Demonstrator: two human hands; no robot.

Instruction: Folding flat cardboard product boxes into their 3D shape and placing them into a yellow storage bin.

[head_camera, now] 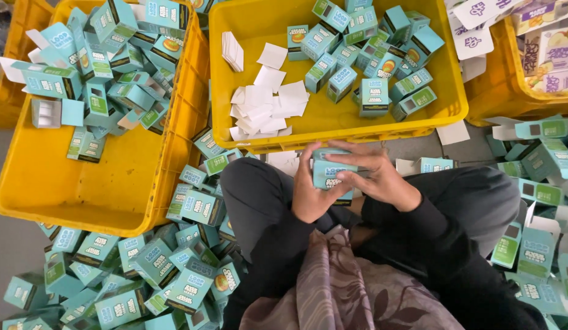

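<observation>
Gripping a small teal carton (pixel 334 174) between them, both hands work just above the person's lap, near the front edge of the middle yellow crate (pixel 446 107). The left hand (pixel 311 192) clasps the carton from the side and underneath; the right hand (pixel 378 177) curls over its top, fingers pressing on the upper flap. Whether that flap is fully shut I cannot tell — the fingers cover it.

Inside the middle crate, a loose heap of white paper slips (pixel 265 104) lies near the front wall, and a cluster of teal cartons (pixel 369 61) fills the back right corner. The left yellow crate (pixel 113 195) holds more such cartons (pixel 107 67) along its far end, several with open flaps, its near half bare. A large pile of cartons (pixel 168 263) covers the floor at the person's left, and more (pixel 540 195) lie at the right. Judging by these heaps, much remains to be handled — only a modest share sits sorted in crates.
</observation>
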